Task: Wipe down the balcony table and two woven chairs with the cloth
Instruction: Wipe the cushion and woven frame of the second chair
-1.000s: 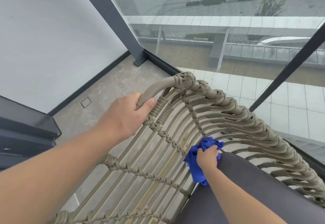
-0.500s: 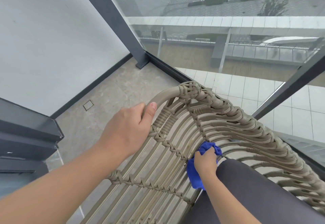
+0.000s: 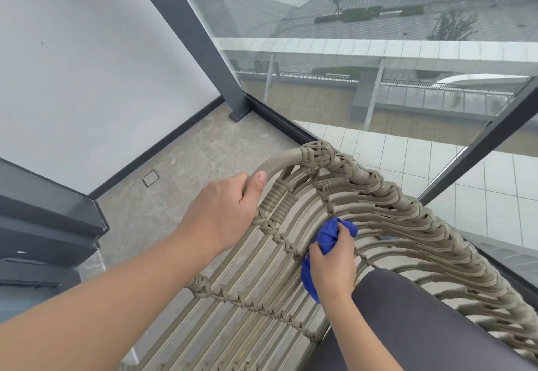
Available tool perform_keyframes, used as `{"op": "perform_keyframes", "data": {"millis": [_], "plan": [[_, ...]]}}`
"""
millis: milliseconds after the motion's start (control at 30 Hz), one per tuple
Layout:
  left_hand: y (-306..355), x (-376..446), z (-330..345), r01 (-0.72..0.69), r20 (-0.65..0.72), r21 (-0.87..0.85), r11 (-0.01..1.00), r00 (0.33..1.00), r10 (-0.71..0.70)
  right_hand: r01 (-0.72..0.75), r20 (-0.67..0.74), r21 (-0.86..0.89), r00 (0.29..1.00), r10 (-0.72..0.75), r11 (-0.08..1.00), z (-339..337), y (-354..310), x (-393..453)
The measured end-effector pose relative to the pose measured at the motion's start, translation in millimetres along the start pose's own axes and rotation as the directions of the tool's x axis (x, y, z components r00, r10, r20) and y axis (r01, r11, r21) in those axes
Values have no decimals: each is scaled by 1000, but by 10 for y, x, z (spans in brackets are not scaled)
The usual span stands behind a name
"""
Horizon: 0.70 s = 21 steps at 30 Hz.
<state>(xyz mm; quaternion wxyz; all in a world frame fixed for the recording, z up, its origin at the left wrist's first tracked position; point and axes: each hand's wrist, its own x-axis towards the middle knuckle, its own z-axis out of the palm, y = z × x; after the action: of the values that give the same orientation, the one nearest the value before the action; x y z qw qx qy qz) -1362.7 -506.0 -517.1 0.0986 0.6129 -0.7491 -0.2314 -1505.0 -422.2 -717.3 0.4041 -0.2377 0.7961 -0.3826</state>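
Note:
A tan woven chair (image 3: 378, 196) fills the lower middle of the head view, its curved backrest rim arching from left to right. My left hand (image 3: 224, 213) grips the bare rim tube at the chair's top left corner. My right hand (image 3: 332, 263) holds a bunched blue cloth (image 3: 332, 234) and presses it against the inside of the woven backrest, just above the dark grey seat cushion (image 3: 422, 327). The table and a second chair are out of view.
A glass balustrade with dark metal posts (image 3: 203, 50) runs right behind the chair. A white wall (image 3: 72, 65) stands to the left, and a dark grey ledge (image 3: 43, 219) juts in at the left edge. A stone floor (image 3: 174, 172) with a small drain lies beyond.
My right hand has slid the blue cloth up and to the left along the inside of the backrest. My left hand keeps its grip on the rim. The view has shifted slightly.

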Motion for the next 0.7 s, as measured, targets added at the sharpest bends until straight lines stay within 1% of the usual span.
{"op": "perform_keyframes", "data": {"millis": [200,300,400,467,600,700], "plan": [[49,-11,-26,31,48,-20,999,998,-30,141,-47,83,989,-137,987,-40,-320,-179],[35,-12,-31,37,51,-29,999,998,-36,149,-73,132,987,-140,980,-56,-480,-260],[23,-21,-26,30,43,-19,999,999,-29,223,-112,180,972,-205,958,-63,-661,-368],[23,-15,-26,27,33,-16,1000,999,-27,272,-151,191,958,-245,943,-52,-813,-406],[-1,-4,0,41,32,-18,999,999,-41,306,-200,228,944,-264,924,-35,-1042,-530],[4,3,3,50,33,-18,999,998,-50,400,-223,187,907,-358,897,-9,-1152,-632]]}}
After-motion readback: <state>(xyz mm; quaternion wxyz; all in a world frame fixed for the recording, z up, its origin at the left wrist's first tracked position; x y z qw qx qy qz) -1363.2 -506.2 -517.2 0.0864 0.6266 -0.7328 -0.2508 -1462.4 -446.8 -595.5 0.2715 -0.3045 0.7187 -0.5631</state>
